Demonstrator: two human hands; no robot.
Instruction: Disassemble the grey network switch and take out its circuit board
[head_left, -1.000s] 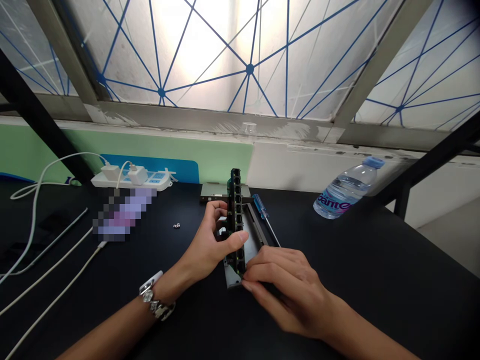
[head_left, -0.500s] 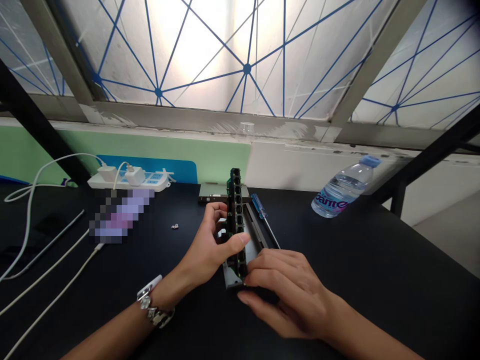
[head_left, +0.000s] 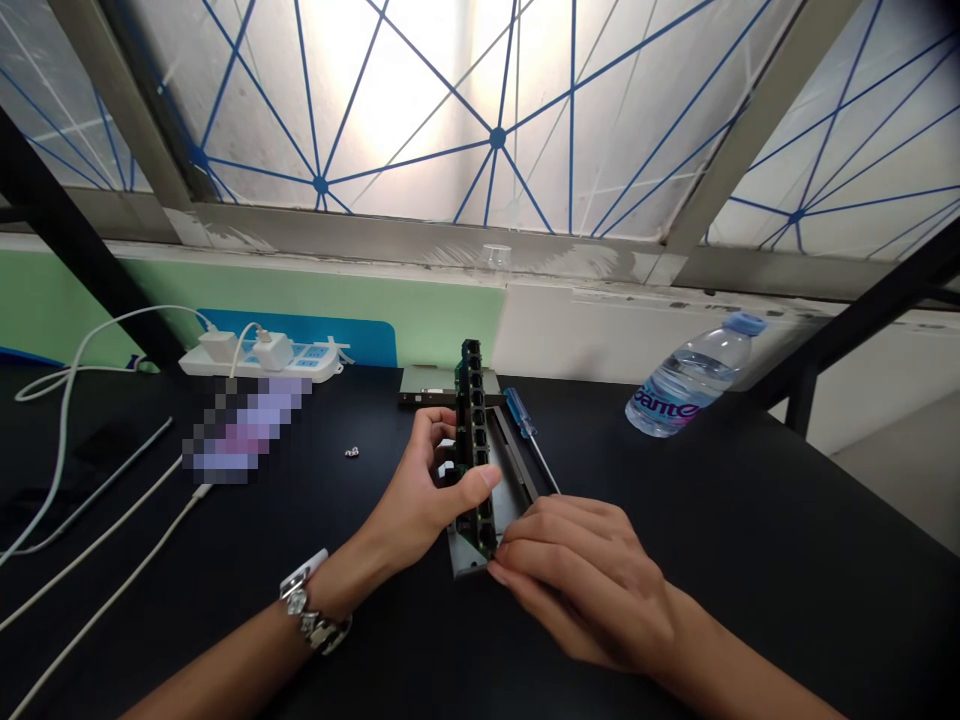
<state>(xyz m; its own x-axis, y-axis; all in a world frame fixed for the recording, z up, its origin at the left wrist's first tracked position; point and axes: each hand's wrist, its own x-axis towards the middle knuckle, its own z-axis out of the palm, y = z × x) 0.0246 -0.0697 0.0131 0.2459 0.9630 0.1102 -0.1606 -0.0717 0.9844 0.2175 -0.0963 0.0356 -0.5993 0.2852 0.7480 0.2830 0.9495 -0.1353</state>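
Note:
My left hand [head_left: 424, 485] grips a green circuit board [head_left: 474, 430] with a row of black ports along its edge, thumb across the ports and fingers behind. The board stands tilted up on its side over a grey metal casing [head_left: 510, 478]. At the board's near lower corner, my right hand [head_left: 592, 575] has its thumb and index finger pinched together on the corner; the exact contact is partly hidden. A screwdriver [head_left: 531, 435] with a blue clear handle lies just right of the casing, its tip near my right knuckles.
Behind the board lies a grey metal cover [head_left: 420, 385]. Small screws [head_left: 352, 453] sit to the left. A water bottle [head_left: 690, 380] leans at the back right. A white power strip [head_left: 300, 360], cables [head_left: 112, 540] and a blurred-out object [head_left: 247, 430] occupy the left.
My right thumb has moved up and closed against the index finger at the board's lower corner. My left hand holds the board almost unchanged.

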